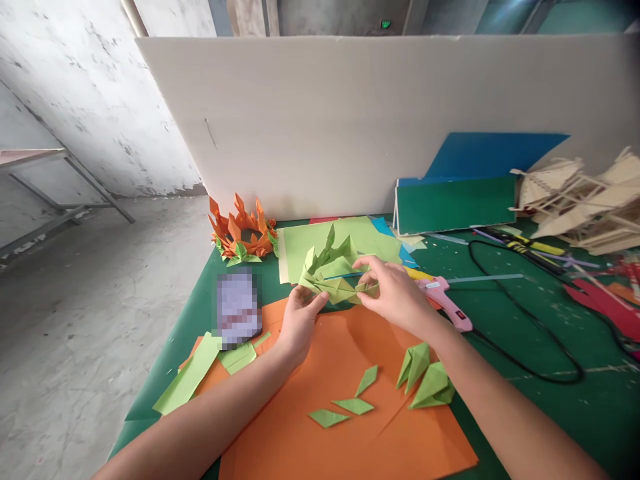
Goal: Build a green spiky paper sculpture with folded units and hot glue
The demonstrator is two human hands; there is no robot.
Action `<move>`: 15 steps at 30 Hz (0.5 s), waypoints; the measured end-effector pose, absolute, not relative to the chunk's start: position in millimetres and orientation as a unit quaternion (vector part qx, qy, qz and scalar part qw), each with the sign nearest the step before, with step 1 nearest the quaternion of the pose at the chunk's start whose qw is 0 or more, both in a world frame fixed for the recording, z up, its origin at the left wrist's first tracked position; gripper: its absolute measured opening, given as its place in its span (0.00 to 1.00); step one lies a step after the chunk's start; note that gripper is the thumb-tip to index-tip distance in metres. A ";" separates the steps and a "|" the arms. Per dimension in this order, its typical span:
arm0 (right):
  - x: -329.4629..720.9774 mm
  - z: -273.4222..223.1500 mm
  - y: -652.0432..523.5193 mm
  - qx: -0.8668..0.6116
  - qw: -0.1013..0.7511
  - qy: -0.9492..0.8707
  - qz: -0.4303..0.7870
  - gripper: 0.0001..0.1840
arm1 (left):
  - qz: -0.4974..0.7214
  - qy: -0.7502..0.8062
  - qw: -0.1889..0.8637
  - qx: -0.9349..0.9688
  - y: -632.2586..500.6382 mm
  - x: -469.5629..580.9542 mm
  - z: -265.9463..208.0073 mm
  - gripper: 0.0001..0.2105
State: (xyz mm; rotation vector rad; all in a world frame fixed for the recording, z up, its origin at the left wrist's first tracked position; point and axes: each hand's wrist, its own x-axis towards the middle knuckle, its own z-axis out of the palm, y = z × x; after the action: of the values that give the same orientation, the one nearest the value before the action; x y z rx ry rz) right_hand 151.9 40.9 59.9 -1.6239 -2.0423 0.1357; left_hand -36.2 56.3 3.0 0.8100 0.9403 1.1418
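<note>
My left hand [301, 319] pinches the near left side of a green folded-paper crown [333, 270], held above the orange paper sheets [320, 387]. At the crown's right side, my right hand [393, 290] has its thumb and fingers closed on a small green paper piece [367, 289] against the rim. Below lie several loose green paper diamonds [354, 405] on the orange sheet. To their right rest folded green paper points [433, 385]. Just past my right wrist is a pink glue gun [447, 303], partly covered by the hand.
An orange paper crown [243, 233] stands at the back left, with a phone [239, 307] before it. Green paper strips [193, 373] lie at the left edge. A black cord [530, 383] loops at right, near a wooden stick model [585, 200]. A white board [350, 120] closes off the back.
</note>
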 end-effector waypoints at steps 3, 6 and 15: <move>155.7 52.8 46.4 -0.610 0.258 -0.747 0.060 0.22 | 0.476 0.444 0.654 0.386 55.0 -36.2 5.1 0.18; 159.5 46.6 50.4 -0.620 0.260 -0.739 0.054 0.23 | 0.460 0.494 0.638 0.370 54.0 -35.7 5.9 0.21; 171.6 52.0 51.4 -0.574 0.237 -0.784 -0.013 0.31 | 0.465 0.392 0.651 0.453 37.8 -30.9 15.3 0.13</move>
State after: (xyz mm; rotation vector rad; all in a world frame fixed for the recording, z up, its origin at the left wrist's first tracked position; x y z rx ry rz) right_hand 171.6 51.4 52.0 -1.5736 -2.1491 -0.0348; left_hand -30.9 37.8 15.3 1.0293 0.8903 1.0564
